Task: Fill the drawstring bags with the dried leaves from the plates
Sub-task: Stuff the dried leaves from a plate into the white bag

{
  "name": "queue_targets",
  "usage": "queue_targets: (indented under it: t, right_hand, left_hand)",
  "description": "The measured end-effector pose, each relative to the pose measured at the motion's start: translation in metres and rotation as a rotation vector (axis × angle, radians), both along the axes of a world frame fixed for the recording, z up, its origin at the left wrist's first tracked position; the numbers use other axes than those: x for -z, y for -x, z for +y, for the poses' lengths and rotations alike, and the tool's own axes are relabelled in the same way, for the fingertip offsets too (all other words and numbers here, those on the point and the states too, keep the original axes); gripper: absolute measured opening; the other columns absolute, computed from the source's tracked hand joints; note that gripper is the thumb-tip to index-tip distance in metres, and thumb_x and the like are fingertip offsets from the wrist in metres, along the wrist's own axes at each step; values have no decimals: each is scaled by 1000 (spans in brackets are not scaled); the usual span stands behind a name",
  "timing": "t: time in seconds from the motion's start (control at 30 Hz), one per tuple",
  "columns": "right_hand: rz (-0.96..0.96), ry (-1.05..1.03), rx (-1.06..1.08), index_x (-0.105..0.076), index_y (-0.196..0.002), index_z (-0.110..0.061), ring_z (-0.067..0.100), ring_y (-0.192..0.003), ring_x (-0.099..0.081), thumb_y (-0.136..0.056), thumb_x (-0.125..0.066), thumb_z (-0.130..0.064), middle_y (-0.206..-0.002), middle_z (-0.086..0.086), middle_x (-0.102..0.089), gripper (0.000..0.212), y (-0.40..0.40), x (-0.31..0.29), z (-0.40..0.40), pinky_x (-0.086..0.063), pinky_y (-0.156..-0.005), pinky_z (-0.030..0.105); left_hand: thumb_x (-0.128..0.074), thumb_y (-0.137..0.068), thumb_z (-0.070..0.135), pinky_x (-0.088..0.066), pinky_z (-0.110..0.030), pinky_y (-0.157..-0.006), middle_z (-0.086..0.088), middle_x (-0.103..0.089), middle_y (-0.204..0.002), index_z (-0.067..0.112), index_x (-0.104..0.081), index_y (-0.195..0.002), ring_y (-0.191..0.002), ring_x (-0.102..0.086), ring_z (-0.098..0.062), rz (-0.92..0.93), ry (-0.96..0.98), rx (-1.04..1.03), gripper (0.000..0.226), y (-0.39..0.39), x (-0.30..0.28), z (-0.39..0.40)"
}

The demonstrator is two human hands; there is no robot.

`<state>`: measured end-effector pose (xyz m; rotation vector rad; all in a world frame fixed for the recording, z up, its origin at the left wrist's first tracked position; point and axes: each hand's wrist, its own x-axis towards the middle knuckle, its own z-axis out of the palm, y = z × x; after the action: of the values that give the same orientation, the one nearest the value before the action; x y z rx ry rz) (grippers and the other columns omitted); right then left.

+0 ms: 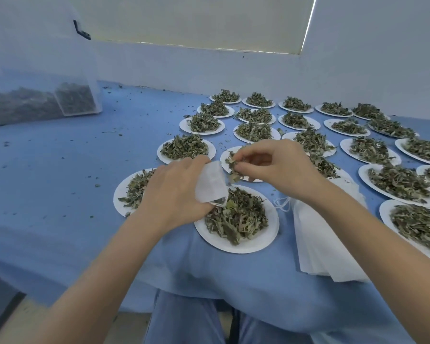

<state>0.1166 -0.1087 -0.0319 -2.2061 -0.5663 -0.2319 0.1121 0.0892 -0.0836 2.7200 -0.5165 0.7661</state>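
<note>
- Blue cloth (67,155) covered the table, with pale walls behind and a shaded window (196,18) above the far edge.
- Many white paper plates of dried leaves were laid out in rows across the cloth; the nearest plate (236,244), used as the landmark, sat at the front edge with a full heap of dried leaves (236,217).
- A small white drawstring bag (210,182) was gripped by the left hand (174,192) just above the nearest plate's left rim, fingers curled round it, its mouth turned toward the right hand.
- A tuft of leaves (233,166) was pinched between thumb and fingertips of the right hand (278,167), just behind the nearest plate and close beside the bag's mouth.
- A stack of flat white bags (325,239) lay just right of the nearest plate, strings (282,203) trailing toward its rim.
- A clear bag of dark leaves (75,98) stood far to the left and behind the nearest plate.
- Leaf crumbs were scattered on the cloth to the left of the nearest plate.
</note>
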Motion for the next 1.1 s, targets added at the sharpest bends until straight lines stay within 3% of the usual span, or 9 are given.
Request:
queue_targets:
  t: [0.17,0.37,0.5,0.57,0.7,0.8,0.9,0.97,1.1]
  right_hand:
    - [-94,-125,119,-70,-79,-30,7,-64,-65,-78,-74,-16,-72,-6,-69,14,6,11,17,-55,-73,24]
    - [-48,-60,54,-75,-83,-26,-5,-64,-59,-76,-75,-15,-67,-17,-66,13,9,12,19,-45,-67,7]
    - [36,-19,-68,-75,-88,-25,12,-75,-66,-77,-74,-14,-81,-3,-73,17,6,5,16,-53,-80,33]
    - [38,-28,-103,-74,-92,-25,17,-83,-68,-79,-71,-10,-85,0,-74,20,4,4,19,-53,-82,37]
    - [8,95,-174,-71,-98,-9,7,-74,-61,-84,-58,0,-85,1,-72,22,0,6,25,-48,-68,18]
    - [58,188,-246,-71,-102,-16,-5,-65,-55,-91,-55,-7,-77,-12,-67,21,-3,2,22,-41,-63,8]
    - [145,52,-248,-70,-104,-30,2,-80,-67,-88,-64,-17,-90,-8,-73,22,-5,0,12,-52,-80,22]
    - [123,10,-156,-72,-98,-33,1,-76,-68,-83,-69,-21,-89,-10,-74,19,-7,3,6,-52,-83,23]
    - [64,505,-69,-67,-113,-32,-6,-75,-58,-82,-66,-45,-99,-13,-68,34,-12,14,-5,-47,-76,14]
  left_hand:
    - [-53,-59,56,-39,-34,-71,-4,-63,-108,17,-50,-124,-96,-58,-31,-61,139,-47,76,3,-2,-11]
    - [-64,-65,50,-44,-37,-73,-4,-63,-104,17,-52,-120,-91,-59,-30,-52,177,-57,65,1,-4,-17]
    - [-52,-68,53,-45,-35,-67,3,-61,-89,19,-56,-111,-81,-59,-24,-46,64,-53,55,-2,-8,-17]
    - [-51,-70,50,-46,-37,-66,1,-63,-87,15,-60,-109,-78,-60,-25,-94,68,8,54,-2,-7,-18]
    - [-49,-71,48,-49,-39,-62,-6,-66,-84,4,-64,-103,-72,-63,-29,-175,175,107,56,2,-8,-20]
    - [-57,-70,48,-48,-35,-62,-5,-67,-86,5,-63,-105,-72,-64,-28,-165,144,102,56,3,-8,-16]
    - [-70,-65,45,-41,-29,-59,-4,-67,-88,10,-63,-108,-72,-64,-29,-101,101,35,56,3,-8,-8]
    - [-71,-64,42,-40,-31,-62,-4,-67,-92,12,-61,-110,-75,-63,-31,-45,70,-3,56,2,-6,-1]
    - [-78,-60,35,-34,-28,-63,-6,-66,-95,15,-60,-111,-76,-62,-34,11,-25,-78,58,2,-4,10]
